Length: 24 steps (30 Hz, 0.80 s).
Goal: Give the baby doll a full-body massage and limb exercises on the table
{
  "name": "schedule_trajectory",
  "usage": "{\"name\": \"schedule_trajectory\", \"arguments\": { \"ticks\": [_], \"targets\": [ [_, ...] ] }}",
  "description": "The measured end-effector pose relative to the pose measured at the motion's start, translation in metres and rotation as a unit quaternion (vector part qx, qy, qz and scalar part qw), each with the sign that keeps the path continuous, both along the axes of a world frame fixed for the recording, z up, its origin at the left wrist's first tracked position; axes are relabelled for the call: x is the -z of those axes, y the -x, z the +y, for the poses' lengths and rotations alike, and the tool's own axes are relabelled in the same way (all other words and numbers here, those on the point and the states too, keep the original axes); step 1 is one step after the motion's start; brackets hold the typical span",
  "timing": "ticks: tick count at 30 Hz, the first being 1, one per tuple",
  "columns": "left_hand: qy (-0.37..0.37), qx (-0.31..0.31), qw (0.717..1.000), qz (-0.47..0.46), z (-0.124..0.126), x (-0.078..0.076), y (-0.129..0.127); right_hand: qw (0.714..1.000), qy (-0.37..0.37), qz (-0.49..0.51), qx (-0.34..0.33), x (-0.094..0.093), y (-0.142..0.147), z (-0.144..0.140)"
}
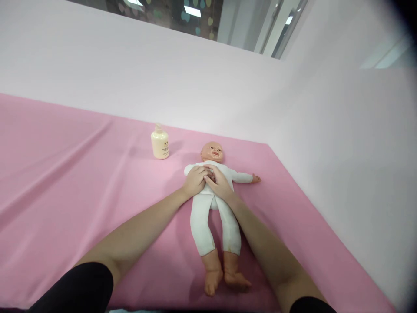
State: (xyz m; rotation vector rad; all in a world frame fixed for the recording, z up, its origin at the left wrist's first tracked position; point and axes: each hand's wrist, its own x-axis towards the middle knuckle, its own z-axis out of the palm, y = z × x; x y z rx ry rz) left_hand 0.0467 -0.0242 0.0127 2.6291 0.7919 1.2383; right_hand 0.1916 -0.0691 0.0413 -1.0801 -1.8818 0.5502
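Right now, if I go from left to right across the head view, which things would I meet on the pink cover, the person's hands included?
Pump bottle → left hand → right hand → doll's outstretched hand.

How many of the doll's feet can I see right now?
2: on the doll, one foot ends the leg at picture left; the other foot is beside it, toes angled toward picture right. Neither is hidden.

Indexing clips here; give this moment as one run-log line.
doll: face-up on pink sheet; left hand: at its torso; right hand: at its torso; pump bottle: upright
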Motion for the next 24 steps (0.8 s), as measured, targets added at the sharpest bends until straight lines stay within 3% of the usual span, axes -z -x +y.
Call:
{"name": "schedule_trajectory", "arguments": {
  "ticks": [8,24],
  "targets": [
    [0.029,-0.013,0.999,0.03,-0.0037,-0.0058,-0.0003,1.0,0.006,-0.002,-0.003,-0.0002,-0.0011,0.0003],
    [0.035,-0.053,0.997,0.038,-0.0022,-0.0019,-0.0039,1.0,0.007,-0.02,0.015,0.0015,-0.0006,0.002]
  ]
}}
